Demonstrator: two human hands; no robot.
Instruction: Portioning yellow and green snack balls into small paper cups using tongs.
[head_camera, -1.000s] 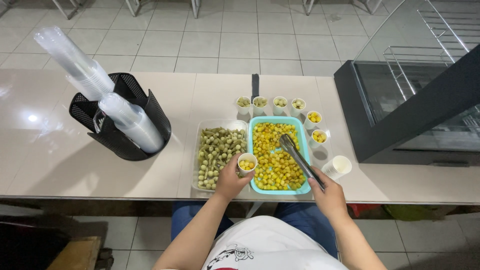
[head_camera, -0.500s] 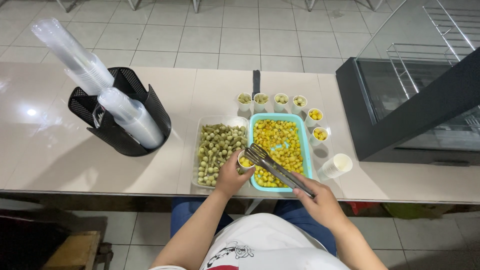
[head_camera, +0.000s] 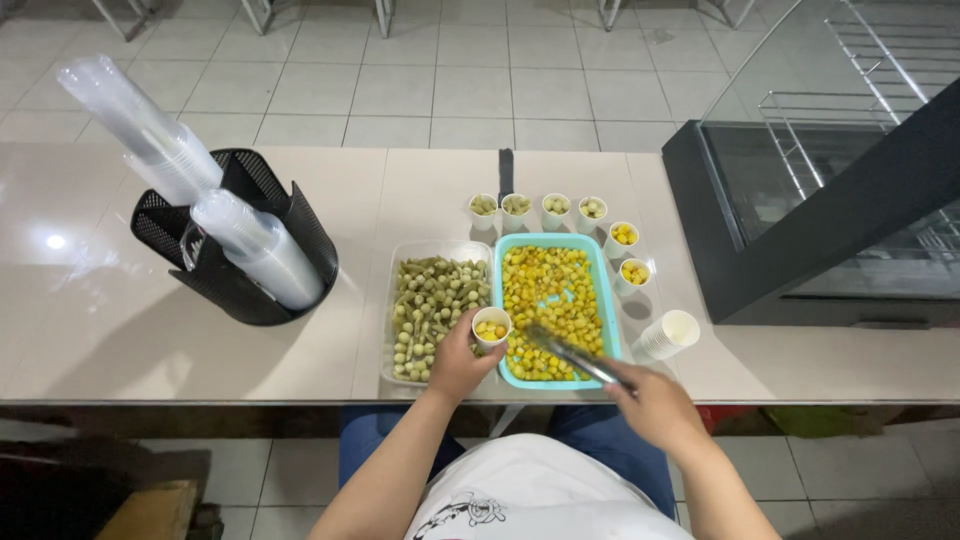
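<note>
My left hand (head_camera: 458, 362) holds a small white paper cup (head_camera: 491, 326) with a few yellow pieces in it, at the near left corner of a turquoise tray (head_camera: 609, 330) full of yellow pieces. My right hand (head_camera: 655, 404) grips metal tongs (head_camera: 565, 354), whose tips reach into the near part of that tray, just right of the cup. A clear tray (head_camera: 437, 247) of green pieces lies left of the turquoise one.
Several small filled cups (head_camera: 556, 208) stand behind and right of the trays. A stack of empty paper cups (head_camera: 668, 335) lies on its side at the right. A black basket (head_camera: 235, 240) with sleeves of clear plastic cups stands left. A glass display case (head_camera: 830, 200) stands right.
The tongs swung from the tray's right side to the cup, then drew back toward the tray's near edge. The cup stayed by the tray's left corner.
</note>
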